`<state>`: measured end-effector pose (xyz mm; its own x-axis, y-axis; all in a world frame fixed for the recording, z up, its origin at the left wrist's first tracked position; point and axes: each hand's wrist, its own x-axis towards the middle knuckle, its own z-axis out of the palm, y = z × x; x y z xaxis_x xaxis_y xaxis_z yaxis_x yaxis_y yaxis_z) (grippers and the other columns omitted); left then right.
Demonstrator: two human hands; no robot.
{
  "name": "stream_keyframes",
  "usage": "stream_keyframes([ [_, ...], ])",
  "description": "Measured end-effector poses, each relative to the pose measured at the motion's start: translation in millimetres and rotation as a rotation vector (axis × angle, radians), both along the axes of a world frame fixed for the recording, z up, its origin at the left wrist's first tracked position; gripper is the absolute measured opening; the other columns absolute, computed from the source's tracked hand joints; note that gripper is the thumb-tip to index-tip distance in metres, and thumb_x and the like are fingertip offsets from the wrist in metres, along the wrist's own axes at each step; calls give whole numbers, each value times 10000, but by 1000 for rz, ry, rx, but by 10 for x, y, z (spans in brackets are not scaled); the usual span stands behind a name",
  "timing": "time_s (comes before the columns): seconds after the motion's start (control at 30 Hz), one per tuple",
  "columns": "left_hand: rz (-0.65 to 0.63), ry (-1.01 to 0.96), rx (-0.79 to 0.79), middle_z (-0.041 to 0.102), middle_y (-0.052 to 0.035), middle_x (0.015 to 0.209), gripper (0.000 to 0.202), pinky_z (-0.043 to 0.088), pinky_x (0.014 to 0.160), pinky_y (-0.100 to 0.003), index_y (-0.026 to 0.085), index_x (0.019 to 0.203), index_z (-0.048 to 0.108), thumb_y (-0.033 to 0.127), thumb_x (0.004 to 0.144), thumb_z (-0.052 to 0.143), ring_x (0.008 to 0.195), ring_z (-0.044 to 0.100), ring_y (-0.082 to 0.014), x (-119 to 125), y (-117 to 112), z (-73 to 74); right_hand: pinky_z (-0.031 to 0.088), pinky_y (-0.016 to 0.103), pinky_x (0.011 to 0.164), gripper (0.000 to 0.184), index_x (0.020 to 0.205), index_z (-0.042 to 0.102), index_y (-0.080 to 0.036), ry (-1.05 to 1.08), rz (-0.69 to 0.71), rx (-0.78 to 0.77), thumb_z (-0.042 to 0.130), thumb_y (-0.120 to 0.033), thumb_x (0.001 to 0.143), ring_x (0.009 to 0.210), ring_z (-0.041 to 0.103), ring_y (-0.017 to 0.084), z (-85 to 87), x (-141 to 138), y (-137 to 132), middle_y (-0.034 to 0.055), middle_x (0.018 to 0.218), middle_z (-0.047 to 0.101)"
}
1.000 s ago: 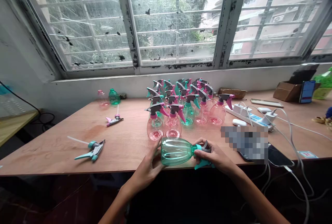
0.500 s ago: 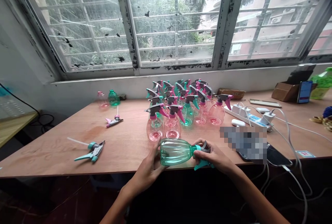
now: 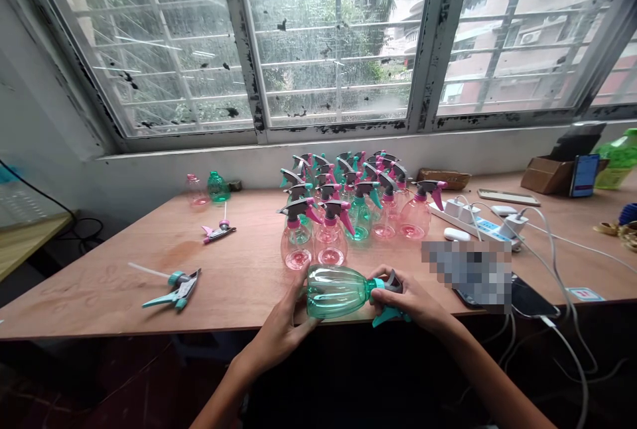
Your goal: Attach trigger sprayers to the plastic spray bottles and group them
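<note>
A green see-through spray bottle (image 3: pixel 337 292) lies sideways in the air at the table's front edge, held between both hands. My left hand (image 3: pixel 291 316) is closed around its base end. At the other end, my right hand (image 3: pixel 405 296) grips the collar of the teal and grey spray head, whose teal trigger (image 3: pixel 388 315) points down. Just beyond stand several pink and green spray bottles in a close group, the nearest being a pink spray bottle (image 3: pixel 330 246) with a pink trigger.
Loose at left lie a teal spray head (image 3: pixel 180 288) and a pink spray head (image 3: pixel 219 233). Behind them stand a headless pink bottle (image 3: pixel 198 193) and a headless green bottle (image 3: pixel 217 188). A power strip (image 3: pixel 478 225) with cables and a dark phone (image 3: pixel 533 296) occupy the right.
Both hands keep their hold on the green spray bottle, which has barely shifted. Everything on the table stays where it was.
</note>
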<state>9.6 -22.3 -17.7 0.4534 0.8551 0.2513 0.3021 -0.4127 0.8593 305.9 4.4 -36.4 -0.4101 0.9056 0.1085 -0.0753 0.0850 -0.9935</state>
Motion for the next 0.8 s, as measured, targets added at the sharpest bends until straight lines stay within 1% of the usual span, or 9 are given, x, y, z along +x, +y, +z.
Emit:
stream_keyframes([
  [0.1, 25, 41, 7, 290, -93, 1662, 958, 282, 1238, -474, 316, 1620, -31, 293, 950, 654, 1508, 317, -299, 6, -17, 40, 520, 293, 654, 383, 1042, 593, -171, 5, 1, -7, 792, -428, 841, 667, 684, 179, 20, -4, -15, 10, 713, 729],
  [0.27, 64, 108, 11, 299, -92, 1659, 959, 194, 1268, -464, 265, 1625, 124, 383, 892, 731, 1534, 248, -311, -13, -11, 66, 512, 286, 654, 391, 1047, 600, -168, -15, -7, -5, 795, -431, 834, 669, 689, 180, 31, -5, -21, 13, 712, 733],
  [0.33, 72, 100, 14, 282, -93, 1666, 950, 211, 1264, -461, 266, 1624, 128, 381, 895, 726, 1526, 270, -317, -14, -4, 57, 515, 286, 659, 394, 1051, 599, -168, -13, -7, -10, 791, -438, 837, 672, 692, 182, 29, -4, -18, 14, 706, 735],
  [0.43, 22, 37, -8, 310, -100, 1654, 907, 315, 1226, -448, 290, 1626, 33, 316, 954, 642, 1470, 395, -299, -2, -6, 48, 514, 281, 661, 401, 1054, 597, -169, -7, -1, -10, 788, -447, 837, 672, 691, 178, 30, -2, -15, 8, 700, 732],
  [0.47, 4, 18, -11, 334, -101, 1643, 890, 331, 1217, -449, 293, 1625, 6, 290, 970, 610, 1466, 403, -293, 2, -9, 48, 514, 280, 661, 404, 1053, 597, -170, -6, 1, -9, 788, -452, 836, 671, 690, 177, 31, -1, -15, 6, 701, 730],
  [0.53, -7, 6, -1, 389, -100, 1617, 870, 315, 1221, -469, 289, 1623, -16, 258, 985, 574, 1494, 351, -294, 11, -18, 54, 516, 286, 663, 410, 1049, 598, -172, -8, 2, -5, 788, -464, 832, 672, 689, 180, 38, -3, -18, 5, 706, 729],
  [0.6, 8, 22, 8, 416, -103, 1601, 909, 283, 1231, -495, 283, 1623, -15, 262, 966, 613, 1511, 310, -305, 16, -22, 63, 516, 294, 659, 416, 1040, 601, -175, -15, -3, -2, 791, -475, 824, 672, 688, 186, 47, -6, -24, 7, 710, 728],
  [0.7, 25, 53, -2, 374, -106, 1625, 979, 254, 1241, -511, 282, 1626, 19, 302, 919, 696, 1502, 329, -318, 11, -11, 70, 514, 303, 652, 420, 1029, 607, -178, -29, -17, -3, 795, -487, 816, 675, 688, 193, 60, -12, -33, 9, 712, 723],
  [0.8, 44, 81, 3, 324, -104, 1648, 949, 211, 1253, -523, 264, 1624, 129, 339, 893, 730, 1513, 297, -338, -3, 5, 66, 518, 308, 654, 429, 1025, 609, -181, -35, -19, -12, 800, -497, 807, 677, 692, 198, 66, -14, -35, 9, 711, 721],
])
